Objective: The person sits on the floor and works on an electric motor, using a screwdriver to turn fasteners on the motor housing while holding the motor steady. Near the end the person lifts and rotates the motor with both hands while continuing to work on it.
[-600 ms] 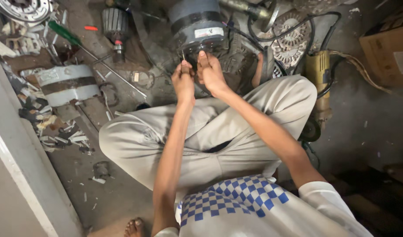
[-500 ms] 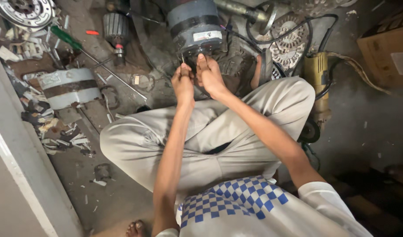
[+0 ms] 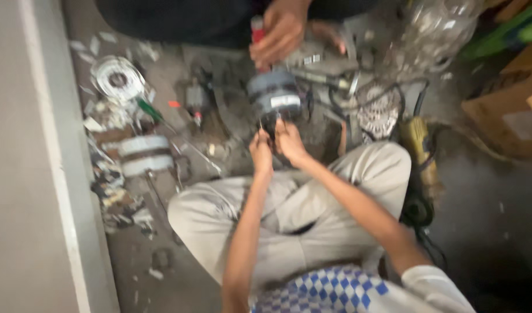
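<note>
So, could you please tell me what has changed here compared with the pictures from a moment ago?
The view has pulled back and up, so another person's hand now shows at the top, gripping a red-handled tool above the motor. The left hand and right hand stay together at the motor's near end, legs still crossed. The green screwdriver and yellow grinder lie where they were.

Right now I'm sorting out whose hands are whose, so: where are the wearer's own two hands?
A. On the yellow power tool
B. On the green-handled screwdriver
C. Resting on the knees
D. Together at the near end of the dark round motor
D: the left hand and right hand meet at the near end of the motor; another person's hand holds a red-handled tool above.
</note>
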`<state>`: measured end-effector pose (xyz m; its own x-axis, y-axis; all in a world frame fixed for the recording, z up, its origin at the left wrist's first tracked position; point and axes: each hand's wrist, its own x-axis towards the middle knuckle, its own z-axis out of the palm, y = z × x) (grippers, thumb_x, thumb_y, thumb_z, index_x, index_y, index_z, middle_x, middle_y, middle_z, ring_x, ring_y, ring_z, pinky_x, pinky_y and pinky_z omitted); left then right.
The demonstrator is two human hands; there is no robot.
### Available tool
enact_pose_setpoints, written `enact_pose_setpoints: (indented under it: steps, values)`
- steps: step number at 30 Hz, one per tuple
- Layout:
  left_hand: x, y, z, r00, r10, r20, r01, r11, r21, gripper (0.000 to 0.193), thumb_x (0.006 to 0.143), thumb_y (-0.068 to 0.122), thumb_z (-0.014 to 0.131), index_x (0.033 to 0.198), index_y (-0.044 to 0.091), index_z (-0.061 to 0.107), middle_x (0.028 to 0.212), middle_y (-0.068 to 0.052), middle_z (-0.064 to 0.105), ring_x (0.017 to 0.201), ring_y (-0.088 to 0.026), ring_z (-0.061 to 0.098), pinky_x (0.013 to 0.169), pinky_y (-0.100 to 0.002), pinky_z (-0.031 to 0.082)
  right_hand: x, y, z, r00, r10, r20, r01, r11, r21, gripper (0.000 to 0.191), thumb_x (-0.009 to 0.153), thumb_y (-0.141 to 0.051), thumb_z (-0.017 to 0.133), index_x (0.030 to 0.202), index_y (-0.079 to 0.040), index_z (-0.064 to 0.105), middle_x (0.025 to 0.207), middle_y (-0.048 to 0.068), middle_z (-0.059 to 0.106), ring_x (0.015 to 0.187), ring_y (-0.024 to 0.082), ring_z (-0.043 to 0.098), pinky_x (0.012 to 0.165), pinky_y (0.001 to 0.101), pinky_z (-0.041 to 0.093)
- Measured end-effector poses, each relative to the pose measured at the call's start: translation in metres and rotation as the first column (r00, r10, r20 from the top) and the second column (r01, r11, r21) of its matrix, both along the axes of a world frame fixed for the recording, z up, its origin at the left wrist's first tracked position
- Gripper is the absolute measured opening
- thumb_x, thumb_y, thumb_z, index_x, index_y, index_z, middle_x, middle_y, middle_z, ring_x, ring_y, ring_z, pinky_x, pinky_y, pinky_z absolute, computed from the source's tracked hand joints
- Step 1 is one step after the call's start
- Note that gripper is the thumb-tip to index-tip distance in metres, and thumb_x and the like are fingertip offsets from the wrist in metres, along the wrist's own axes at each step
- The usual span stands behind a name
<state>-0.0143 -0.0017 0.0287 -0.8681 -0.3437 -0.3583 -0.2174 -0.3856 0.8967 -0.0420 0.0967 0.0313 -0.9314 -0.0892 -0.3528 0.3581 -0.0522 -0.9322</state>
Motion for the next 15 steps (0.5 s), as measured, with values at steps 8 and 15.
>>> enact_pose_setpoints:
  steps: [8, 15]
  values:
    - [-0.011, 0.0, 0.027, 0.999, -0.008, -0.052, 0.011, 0.997, 0.071, 0.034, 0.108, 0.029, 0.056, 0.081, 0.01, 0.062, 0.066, 0.005, 0.05, 0.058, -0.007, 0.043, 0.053, -0.026, 0.034, -0.007, -0.007, 0.019, 0.998, -0.025, 0.063, 0.031, 0.995, -0.097, 0.047, 0.11, -0.044, 0.044, 0.077, -0.011, 0.049, 0.056, -0.003, 0.042, 0.043, 0.01, 0.04, 0.039, 0.031, 0.034]
    - [-0.024, -0.005, 0.033, 0.999, 0.031, 0.022, -0.034, 0.992, 0.123, 0.029, 0.106, 0.028, 0.055, 0.085, 0.009, 0.064, 0.071, 0.003, 0.058, 0.063, -0.009, 0.052, 0.058, -0.027, 0.041, -0.021, -0.011, 0.033, 0.995, -0.012, 0.1, 0.03, 0.984, -0.175, 0.043, 0.108, -0.044, 0.045, 0.08, -0.011, 0.047, 0.056, -0.004, 0.038, 0.043, 0.009, 0.034, 0.038, 0.03, 0.029]
